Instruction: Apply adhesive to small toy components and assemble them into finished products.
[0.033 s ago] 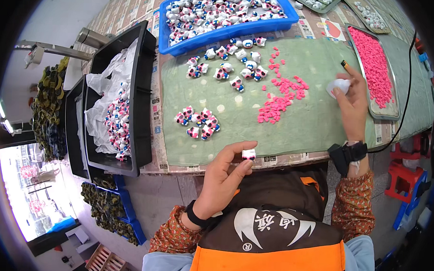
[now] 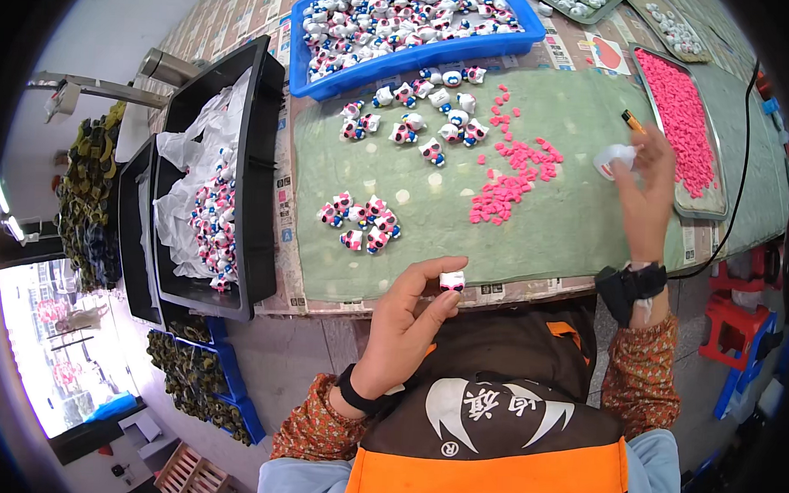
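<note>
Near the table's front edge my left hand (image 2: 409,317) pinches a small white figurine (image 2: 452,282) with dark eyes and a pink edge between thumb and forefinger. Farther right, the fingers of my right hand (image 2: 647,186) are around the side of a small translucent white bottle (image 2: 612,162) over the green mat. Beside those fingertips is a yellow and black pen-like tool (image 2: 632,122). Loose pink pieces (image 2: 514,177) are scattered on the mat between my hands. Several white, pink and blue figurines (image 2: 361,219) form a cluster on the left, with another group (image 2: 432,151) farther back.
A blue tray (image 2: 418,63) full of figurines stands at the back. On the left are black bins (image 2: 262,172) with white paper and figurines. A metal tray (image 2: 722,184) of pink pieces lies at the right, beside a black cable (image 2: 741,163).
My right hand has shifted slightly right and its fingers look looser at the bottle. My left hand and its figurine keep their place.
</note>
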Demonstrator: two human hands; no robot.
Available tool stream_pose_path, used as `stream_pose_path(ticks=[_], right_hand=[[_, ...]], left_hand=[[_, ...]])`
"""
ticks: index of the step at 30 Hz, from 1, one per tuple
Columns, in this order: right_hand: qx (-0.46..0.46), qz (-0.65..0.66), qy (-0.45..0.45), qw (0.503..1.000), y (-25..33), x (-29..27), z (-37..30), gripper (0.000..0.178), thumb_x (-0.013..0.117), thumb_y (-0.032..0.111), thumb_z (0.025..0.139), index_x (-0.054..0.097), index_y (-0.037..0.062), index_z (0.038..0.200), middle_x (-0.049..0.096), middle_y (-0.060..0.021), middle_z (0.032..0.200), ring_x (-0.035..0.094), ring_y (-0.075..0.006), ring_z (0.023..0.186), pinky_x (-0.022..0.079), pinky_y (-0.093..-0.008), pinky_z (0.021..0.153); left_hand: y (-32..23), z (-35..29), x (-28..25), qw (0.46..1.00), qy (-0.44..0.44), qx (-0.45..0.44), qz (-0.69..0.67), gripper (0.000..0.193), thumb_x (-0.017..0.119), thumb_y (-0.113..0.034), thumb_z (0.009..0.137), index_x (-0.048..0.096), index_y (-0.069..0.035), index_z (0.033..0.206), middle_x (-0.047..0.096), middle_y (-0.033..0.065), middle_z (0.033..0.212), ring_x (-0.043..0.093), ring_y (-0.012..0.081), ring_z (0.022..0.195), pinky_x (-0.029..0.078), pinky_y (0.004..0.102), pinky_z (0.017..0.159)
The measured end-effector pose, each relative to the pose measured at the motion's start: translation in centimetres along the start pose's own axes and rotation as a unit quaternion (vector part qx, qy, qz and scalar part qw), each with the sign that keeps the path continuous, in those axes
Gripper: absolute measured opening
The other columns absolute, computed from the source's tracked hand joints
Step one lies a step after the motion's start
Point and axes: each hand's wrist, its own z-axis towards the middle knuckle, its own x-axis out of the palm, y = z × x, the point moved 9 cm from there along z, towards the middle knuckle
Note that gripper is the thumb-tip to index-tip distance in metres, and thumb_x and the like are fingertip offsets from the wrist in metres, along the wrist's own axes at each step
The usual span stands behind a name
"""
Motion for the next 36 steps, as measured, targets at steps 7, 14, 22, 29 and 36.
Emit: stream_pose_path(ticks=[7,14,22,29,36], right_hand=[[-0.222,-0.198,0.109,0.949,8.0,4.8,-3.3,0.018,0.072,0.001,0.086,0.065,0.0052,0.102,0.064,-0.0090,0.096,0.061,-0.0283,0.088,0.047,-0.0413,0.078],[-0.182,-0.286,0.163,0.926,5.7,8.6,-3.2,0.010,0.068,0.007,0.086,0.059,0.0056,0.091,0.058,-0.0115,0.088,0.058,-0.0336,0.087,0.046,-0.0461,0.076],[-0.121,-0.307,0.189,0.925,4.2,9.2,-2.4,0.009,0.066,0.007,0.087,0.058,0.0046,0.090,0.059,-0.0128,0.090,0.059,-0.0351,0.090,0.048,-0.0475,0.079],[-0.114,-0.324,0.195,0.919,3.2,9.7,-2.6,0.012,0.065,0.008,0.082,0.056,0.0040,0.089,0.058,-0.0135,0.089,0.058,-0.0353,0.090,0.049,-0.0478,0.077],[-0.096,-0.219,0.179,0.954,4.5,8.0,-3.6,0.013,0.066,0.003,0.080,0.055,0.0035,0.087,0.057,-0.0133,0.087,0.059,-0.0322,0.083,0.048,-0.0445,0.071]], left_hand=[[-0.3,0.4,-0.2,0.999,-0.001,-0.002,0.032,0.037,0.059,-0.002,0.103,0.057,-0.002,0.140,0.057,0.0014,0.115,0.056,0.0054,0.100,0.058,0.0257,0.091],[-1.1,0.4,-0.1,0.997,-0.022,0.050,0.054,0.037,0.065,-0.004,0.100,0.061,-0.006,0.137,0.062,0.0054,0.114,0.059,0.0101,0.096,0.053,0.0251,0.081],[-0.6,0.4,-0.5,0.998,-0.049,0.045,0.019,0.039,0.066,-0.001,0.099,0.057,-0.004,0.137,0.061,0.0055,0.113,0.058,0.0108,0.096,0.053,0.0257,0.081],[-0.3,0.5,-0.7,0.998,-0.047,0.049,-0.009,0.037,0.066,0.001,0.098,0.056,-0.003,0.134,0.059,0.0039,0.114,0.055,0.0099,0.102,0.054,0.0245,0.082],[0.0,0.5,-0.1,0.997,-0.042,0.052,-0.045,0.038,0.066,0.002,0.098,0.057,-0.002,0.134,0.058,0.0035,0.114,0.055,0.0099,0.102,0.054,0.0245,0.084]])
